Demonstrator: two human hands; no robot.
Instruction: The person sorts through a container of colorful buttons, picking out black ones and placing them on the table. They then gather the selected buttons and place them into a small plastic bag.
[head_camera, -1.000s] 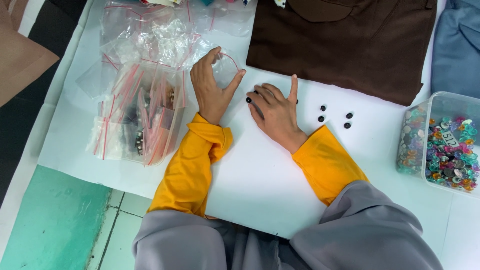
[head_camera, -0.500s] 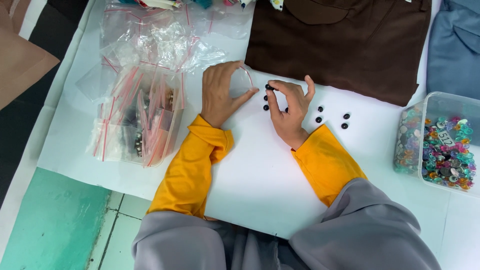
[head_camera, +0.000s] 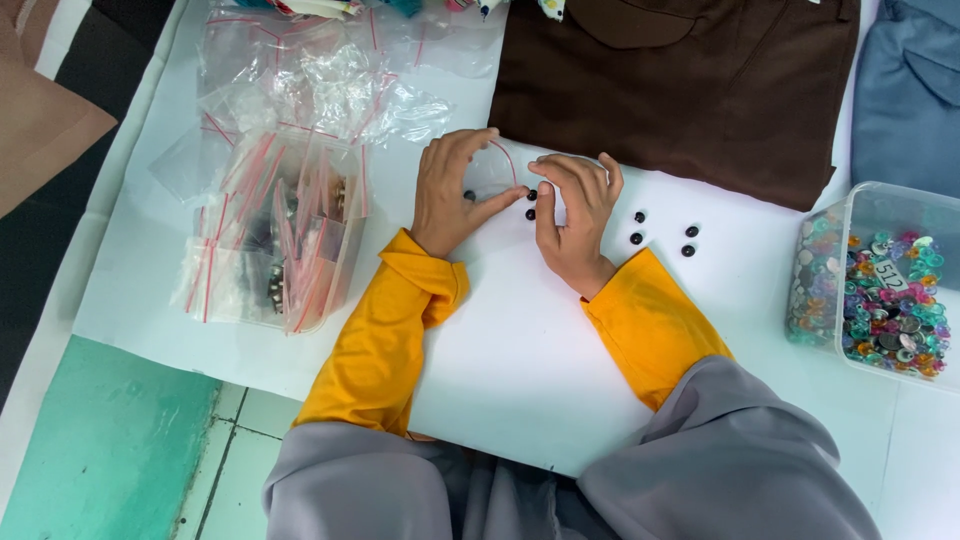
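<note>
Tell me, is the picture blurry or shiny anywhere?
Head view: sharp and evenly lit, both hands crisp, left hand and right hand; white glare glints off the crinkled plastic bags; the small black beads stay clear, with only soft shadows on the white table.

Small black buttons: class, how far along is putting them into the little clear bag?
Done: one small black button seems already inside the clear zip bag held by the left hand. In hand: the right hand pinches another at its mouth. Left: four loose buttons on the white sheet.
</note>
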